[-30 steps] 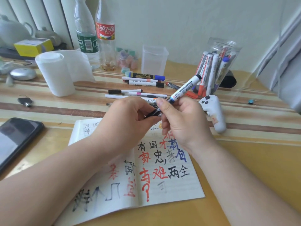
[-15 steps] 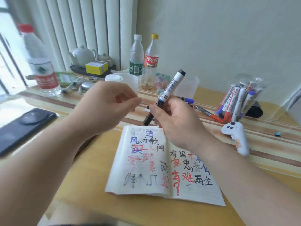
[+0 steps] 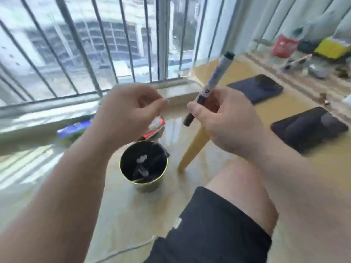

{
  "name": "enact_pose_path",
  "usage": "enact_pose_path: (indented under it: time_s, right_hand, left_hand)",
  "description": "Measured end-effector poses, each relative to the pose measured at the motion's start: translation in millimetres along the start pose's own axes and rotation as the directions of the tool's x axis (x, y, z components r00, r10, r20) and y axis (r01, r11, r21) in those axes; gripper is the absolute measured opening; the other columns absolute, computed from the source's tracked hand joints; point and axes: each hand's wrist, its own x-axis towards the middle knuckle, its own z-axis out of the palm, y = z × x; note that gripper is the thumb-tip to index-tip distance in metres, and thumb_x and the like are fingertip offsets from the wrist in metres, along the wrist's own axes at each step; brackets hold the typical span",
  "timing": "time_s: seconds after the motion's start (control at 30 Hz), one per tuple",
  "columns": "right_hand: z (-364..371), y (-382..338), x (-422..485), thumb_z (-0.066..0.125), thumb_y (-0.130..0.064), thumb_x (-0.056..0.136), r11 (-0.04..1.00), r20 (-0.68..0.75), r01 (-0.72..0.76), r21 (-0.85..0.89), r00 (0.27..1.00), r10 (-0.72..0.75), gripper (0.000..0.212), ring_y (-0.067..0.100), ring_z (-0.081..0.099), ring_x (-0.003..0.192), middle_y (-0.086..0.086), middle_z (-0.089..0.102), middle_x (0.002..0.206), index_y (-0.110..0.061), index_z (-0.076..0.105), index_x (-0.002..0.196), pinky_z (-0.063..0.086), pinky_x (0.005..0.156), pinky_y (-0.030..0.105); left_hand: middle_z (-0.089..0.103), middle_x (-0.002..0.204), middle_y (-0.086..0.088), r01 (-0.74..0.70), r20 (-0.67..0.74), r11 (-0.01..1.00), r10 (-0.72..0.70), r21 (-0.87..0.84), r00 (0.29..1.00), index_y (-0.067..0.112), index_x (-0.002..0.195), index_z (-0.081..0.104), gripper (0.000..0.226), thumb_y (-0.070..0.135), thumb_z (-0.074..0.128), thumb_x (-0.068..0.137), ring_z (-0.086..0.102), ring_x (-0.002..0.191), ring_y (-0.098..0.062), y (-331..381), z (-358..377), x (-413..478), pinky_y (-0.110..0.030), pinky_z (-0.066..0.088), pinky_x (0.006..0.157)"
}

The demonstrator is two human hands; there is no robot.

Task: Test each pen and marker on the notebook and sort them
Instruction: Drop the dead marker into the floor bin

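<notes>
My right hand grips a white marker with dark ends, near its lower end. The marker is tilted and its upper end points up and to the right. My left hand hovers a short way to its left, fingers curled with thumb and forefinger tips together; nothing shows between them. Both hands hang over the floor, above a round bin with a black liner and scraps inside. The notebook and the other pens are out of view.
The table's corner and its wooden leg stand to the right of the bin. Two dark phones lie on the table. A red-labelled bottle and a yellow box sit at the far right. A barred window fills the back. My knee is below.
My head has swung left, from the notebook to the floor bin and window. My left hand has come off the marker; my right hand still holds it, now over the bin.
</notes>
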Motion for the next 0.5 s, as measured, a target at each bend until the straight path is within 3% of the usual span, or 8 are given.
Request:
enact_pose_path:
  time_s: [0.1, 0.17, 0.3, 0.4, 0.5]
  right_hand:
    - [71, -12, 16, 0.067, -0.031, 0.094, 1.0, 0.135, 0.021, 0.019, 0.99, -0.024, 0.024, -0.005, 0.049, 0.056, -0.03, 0.052, 0.055, -0.025, 0.059, 0.073, 0.036, 0.056, 0.009]
    - [108, -11, 27, 0.068, -0.03, 0.093, 1.0, 0.212, 0.026, 0.015, 0.977, -0.029, 0.023, -0.006, 0.05, 0.058, -0.033, 0.053, 0.058, -0.028, 0.059, 0.072, 0.036, 0.057, 0.008]
    - [159, 0, 51, 0.065, -0.027, 0.089, 0.998, 0.343, 0.006, -0.059, 0.939, 0.015, 0.014, 0.0, 0.055, 0.063, -0.024, 0.06, 0.062, -0.022, 0.066, 0.076, 0.04, 0.057, 0.015]
    - [183, 13, 66, 0.062, -0.03, 0.09, 0.988, 0.432, -0.014, -0.152, 0.898, 0.08, 0.019, 0.007, 0.063, 0.072, -0.009, 0.07, 0.071, -0.017, 0.071, 0.08, 0.054, 0.07, 0.035]
    - [199, 24, 75, 0.062, -0.029, 0.088, 0.979, 0.477, -0.022, -0.201, 0.871, 0.118, 0.016, 0.011, 0.064, 0.076, -0.006, 0.07, 0.074, -0.018, 0.071, 0.082, 0.054, 0.071, 0.034]
  left_hand:
    - [0.073, 0.075, 0.013, 0.086, -0.09, 0.996, -0.086, 0.005, 0.992, 0.026, 0.084, 0.076, 0.01, 0.035, 0.072, 0.087, 0.07, 0.07, -0.016, -45, -37, -13, -0.044, 0.059, 0.071]
    - [0.073, 0.075, 0.013, 0.152, -0.152, 0.988, -0.152, -0.01, 0.977, 0.024, 0.085, 0.076, 0.008, 0.029, 0.074, 0.09, 0.069, 0.067, -0.013, -69, -51, -17, -0.037, 0.058, 0.067]
    - [0.071, 0.071, 0.016, 0.299, -0.174, 0.954, -0.297, -0.015, 0.939, 0.025, 0.084, 0.074, 0.007, 0.026, 0.074, 0.091, 0.064, 0.063, -0.011, -115, -62, -26, -0.033, 0.054, 0.064]
    - [0.071, 0.072, 0.014, 0.377, -0.162, 0.926, -0.374, -0.017, 0.913, 0.028, 0.081, 0.073, 0.011, 0.028, 0.073, 0.091, 0.064, 0.065, -0.015, -141, -55, -28, -0.038, 0.055, 0.068]
    - [0.071, 0.071, 0.015, 0.416, -0.137, 0.909, -0.416, -0.031, 0.899, 0.031, 0.079, 0.072, 0.013, 0.027, 0.072, 0.091, 0.064, 0.065, -0.016, -155, -45, -27, -0.04, 0.056, 0.068]
